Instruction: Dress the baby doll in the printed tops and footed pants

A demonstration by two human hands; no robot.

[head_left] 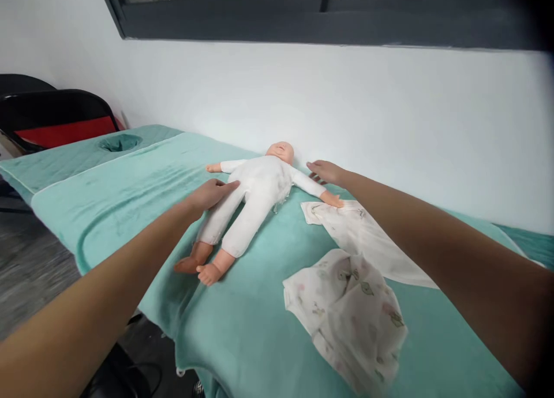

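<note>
A baby doll (262, 181) with a white cloth body lies on its back, head toward the wall and bare feet toward me. My left hand (212, 194) rests at the doll's hip and upper leg, thumb and fingers stretched out, not wrapped round it. Beside the doll's outstretched arm, my right hand (325, 172) hovers with its fingers apart and nothing in them. A white printed baby garment (350, 314) lies bunched in front of me. Behind it, a second white garment (367, 236) is spread out, partly hidden by my right forearm.
A green padded bed (242, 329) with a face hole (120, 142) at its far left carries everything. It stands against a white wall (259, 92) below a dark window frame (268, 20). Black folding chairs (56, 106) with a red part stand at the left.
</note>
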